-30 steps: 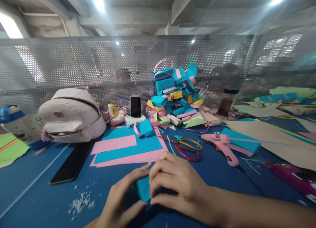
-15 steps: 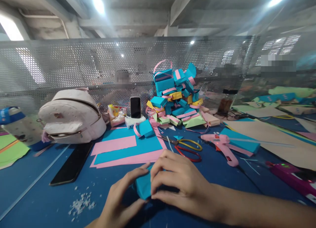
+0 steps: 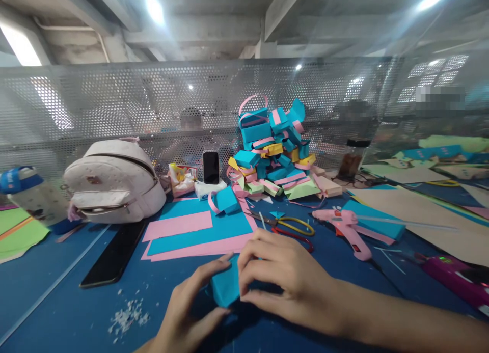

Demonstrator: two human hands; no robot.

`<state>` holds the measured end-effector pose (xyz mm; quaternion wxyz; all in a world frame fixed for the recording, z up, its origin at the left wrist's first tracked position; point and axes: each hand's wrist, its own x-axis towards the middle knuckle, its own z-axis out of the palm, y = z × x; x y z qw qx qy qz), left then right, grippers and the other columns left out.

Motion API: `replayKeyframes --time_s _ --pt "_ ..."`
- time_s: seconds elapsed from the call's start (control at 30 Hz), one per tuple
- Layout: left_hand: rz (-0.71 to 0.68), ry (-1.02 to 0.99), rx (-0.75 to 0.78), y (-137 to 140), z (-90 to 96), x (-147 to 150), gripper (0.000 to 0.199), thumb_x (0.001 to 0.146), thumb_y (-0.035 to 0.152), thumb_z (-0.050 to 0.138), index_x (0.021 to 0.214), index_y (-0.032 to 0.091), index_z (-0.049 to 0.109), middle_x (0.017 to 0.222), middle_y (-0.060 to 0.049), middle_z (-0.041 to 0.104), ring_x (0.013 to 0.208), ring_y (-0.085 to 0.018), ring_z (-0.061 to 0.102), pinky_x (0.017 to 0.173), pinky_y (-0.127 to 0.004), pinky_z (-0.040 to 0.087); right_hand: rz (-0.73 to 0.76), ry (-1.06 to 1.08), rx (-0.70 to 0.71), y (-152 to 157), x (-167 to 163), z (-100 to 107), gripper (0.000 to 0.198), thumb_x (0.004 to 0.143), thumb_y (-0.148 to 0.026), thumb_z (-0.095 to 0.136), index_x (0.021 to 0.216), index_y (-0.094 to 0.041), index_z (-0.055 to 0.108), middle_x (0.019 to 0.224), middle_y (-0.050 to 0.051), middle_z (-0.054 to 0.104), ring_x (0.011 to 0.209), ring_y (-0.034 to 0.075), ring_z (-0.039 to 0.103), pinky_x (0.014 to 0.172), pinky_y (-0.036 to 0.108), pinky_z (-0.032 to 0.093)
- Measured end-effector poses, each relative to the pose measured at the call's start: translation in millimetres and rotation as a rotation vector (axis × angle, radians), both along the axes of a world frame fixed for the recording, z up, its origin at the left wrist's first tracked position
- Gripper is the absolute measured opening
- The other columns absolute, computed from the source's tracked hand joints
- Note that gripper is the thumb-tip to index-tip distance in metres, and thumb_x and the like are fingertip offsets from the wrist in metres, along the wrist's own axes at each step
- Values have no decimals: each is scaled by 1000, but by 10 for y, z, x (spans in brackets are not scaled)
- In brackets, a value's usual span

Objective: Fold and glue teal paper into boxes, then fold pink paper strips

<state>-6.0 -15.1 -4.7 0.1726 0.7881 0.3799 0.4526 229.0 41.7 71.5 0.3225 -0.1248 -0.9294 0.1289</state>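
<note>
A small blue folded-paper box (image 3: 225, 286) is held low over the near middle of the table. My left hand (image 3: 194, 297) grips its left side, thumb below and fingers on top. On its right side, the bent fingers of my right hand (image 3: 273, 276) pinch the paper edge, and they hide that end of the box. Just beyond my hands lie scissors (image 3: 293, 225) with red and yellow handles. A pink glue gun (image 3: 346, 225) rests to their right. Behind my left hand are blue and pink paper sheets (image 3: 198, 243), with a finished-looking blue paper box (image 3: 226, 200) bearing a pink strap.
Blue, pink and yellow paper boxes form a pile (image 3: 267, 149) against the perforated metal screen (image 3: 153, 88). A white backpack (image 3: 114, 182), a water bottle (image 3: 34, 200) and a black phone (image 3: 114, 253) are at left. Paper scraps (image 3: 129, 317) lie nearby. A purple device (image 3: 456, 281) sits at right.
My right hand has shifted slightly to the right along the blue paper box, uncovering a little more of it. My left hand keeps its grip. The whole view has moved slightly.
</note>
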Motion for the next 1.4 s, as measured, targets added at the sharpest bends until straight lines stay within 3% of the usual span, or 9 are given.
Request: replayKeyframes --time_s 0.8,1.23,1.4 --pt "17 -6 4 -1 -1 11 57 84 23 73 136 28 51 128 -10 69 115 -24 67 97 -29 54 -21 -185 19 55 91 119 3 91 -20 63 89 -20 66 93 2 66 88 16 58 75 27 42" --pt "3 -11 -10 -6 30 23 57 86 26 72 137 32 49 132 -6 66 119 -22 64 99 -23 52 -85 -312 44 68 177 235 4 93 -20 62 90 -19 65 93 1 64 87 17 57 74 28 40" --pt "3 0 -26 -3 17 21 55 87 29 70 138 33 48 134 -6 65 120 -20 63 100 -23 50 -44 -275 25 59 163 210 4 94 -21 62 92 -19 65 94 1 65 89 17 56 75 27 41"
